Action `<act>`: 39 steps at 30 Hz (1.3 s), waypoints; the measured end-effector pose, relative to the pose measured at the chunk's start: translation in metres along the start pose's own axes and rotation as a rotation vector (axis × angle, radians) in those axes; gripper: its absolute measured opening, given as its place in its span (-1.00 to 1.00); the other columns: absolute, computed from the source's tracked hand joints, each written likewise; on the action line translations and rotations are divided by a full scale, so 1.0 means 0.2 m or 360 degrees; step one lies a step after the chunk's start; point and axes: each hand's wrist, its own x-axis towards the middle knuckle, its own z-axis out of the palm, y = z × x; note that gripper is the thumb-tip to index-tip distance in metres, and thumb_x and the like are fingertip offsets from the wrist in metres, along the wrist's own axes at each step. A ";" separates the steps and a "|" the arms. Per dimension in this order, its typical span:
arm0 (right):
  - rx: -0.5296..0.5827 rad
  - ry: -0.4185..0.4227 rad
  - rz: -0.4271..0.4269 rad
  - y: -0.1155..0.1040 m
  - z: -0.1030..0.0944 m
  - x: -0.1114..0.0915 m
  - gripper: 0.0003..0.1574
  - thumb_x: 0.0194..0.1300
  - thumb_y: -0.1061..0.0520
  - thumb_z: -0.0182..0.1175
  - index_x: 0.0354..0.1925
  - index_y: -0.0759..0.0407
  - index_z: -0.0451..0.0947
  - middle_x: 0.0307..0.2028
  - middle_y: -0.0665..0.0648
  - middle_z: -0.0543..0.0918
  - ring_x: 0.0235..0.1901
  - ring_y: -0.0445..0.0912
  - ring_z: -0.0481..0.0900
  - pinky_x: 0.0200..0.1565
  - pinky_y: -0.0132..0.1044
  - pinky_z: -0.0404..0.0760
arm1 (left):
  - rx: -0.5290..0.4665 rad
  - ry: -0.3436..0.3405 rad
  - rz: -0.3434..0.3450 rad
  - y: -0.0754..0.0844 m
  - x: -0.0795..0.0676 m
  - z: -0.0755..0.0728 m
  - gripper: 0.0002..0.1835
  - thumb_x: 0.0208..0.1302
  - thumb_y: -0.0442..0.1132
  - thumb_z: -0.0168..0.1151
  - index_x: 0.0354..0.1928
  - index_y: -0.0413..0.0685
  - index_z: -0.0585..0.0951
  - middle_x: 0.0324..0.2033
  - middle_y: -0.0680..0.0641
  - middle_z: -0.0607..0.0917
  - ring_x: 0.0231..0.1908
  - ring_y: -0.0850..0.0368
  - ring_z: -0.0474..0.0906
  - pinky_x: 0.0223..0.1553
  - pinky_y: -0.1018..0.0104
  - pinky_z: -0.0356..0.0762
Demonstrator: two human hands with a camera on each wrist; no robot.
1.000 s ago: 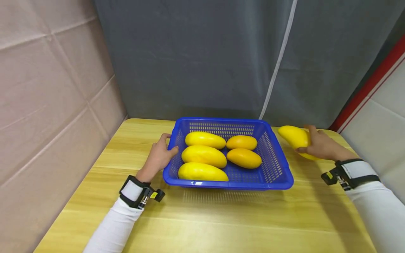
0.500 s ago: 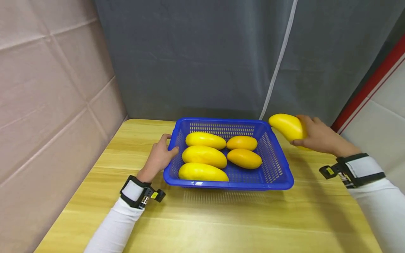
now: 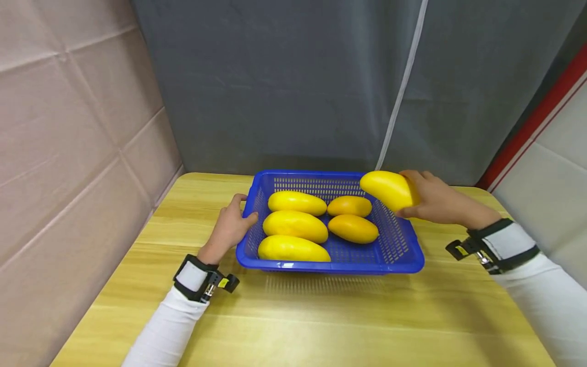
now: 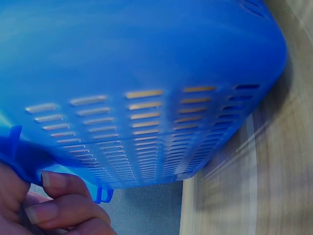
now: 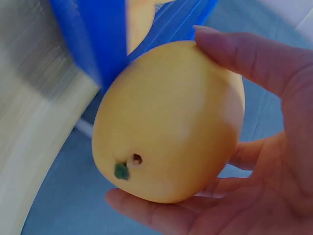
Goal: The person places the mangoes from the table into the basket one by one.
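Observation:
A blue plastic basket (image 3: 330, 268) with slotted walls stands on the table. Inside it lie several yellow mangoes (image 3: 295, 227), the larger ones on the left and two smaller orange-yellow mangoes (image 3: 353, 228) on the right. My left hand (image 3: 229, 224) grips the basket's left rim; the left wrist view shows its fingers (image 4: 73, 210) curled at the rim. With my right hand (image 3: 433, 200) I hold another yellow mango (image 3: 387, 187) over the basket's right back rim. In the right wrist view, thumb and fingers wrap this mango (image 5: 166, 122), its small green stem end showing.
The light wood table (image 3: 293, 326) extends in front of the basket and to both sides. A grey curtain (image 3: 275, 92) hangs behind it. Pale walls stand at the left (image 3: 82, 153) and right (image 3: 550, 168).
My right hand has lifted the mango from the table at the right and carried it left, over the basket's edge. The left hand and the basket stay in place.

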 end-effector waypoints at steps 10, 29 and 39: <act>0.0011 -0.0065 -0.0127 -0.14 0.03 0.00 0.14 0.02 -0.13 0.43 0.35 0.31 0.08 -0.01 0.39 0.37 -0.20 0.13 0.43 -0.20 0.01 0.52 | 0.0001 0.0005 0.0003 0.00 0.00 0.00 -0.40 0.31 -0.20 0.14 0.30 -0.30 0.23 -0.34 -0.26 0.66 -0.49 0.01 0.64 -0.50 0.21 0.63; 0.0089 -0.0223 -0.0395 -0.27 0.18 0.00 0.07 -0.01 0.01 0.48 0.34 0.27 0.16 0.01 0.24 0.38 -0.13 0.04 0.43 0.00 0.04 0.49 | -0.0007 0.0001 0.0001 0.00 0.00 0.00 -0.40 0.31 -0.19 0.13 0.30 -0.28 0.22 -0.33 -0.26 0.66 -0.50 0.01 0.64 -0.51 0.22 0.63; 0.0067 -0.0362 -0.0384 -0.28 0.22 -0.02 0.06 -0.01 -0.03 0.48 0.33 0.24 0.18 0.00 0.20 0.35 -0.18 0.00 0.44 -0.03 -0.02 0.50 | -0.0020 -0.0010 0.0003 0.01 0.00 0.00 -0.41 0.31 -0.20 0.14 0.30 -0.28 0.22 -0.36 -0.25 0.67 -0.52 0.03 0.64 -0.52 0.23 0.63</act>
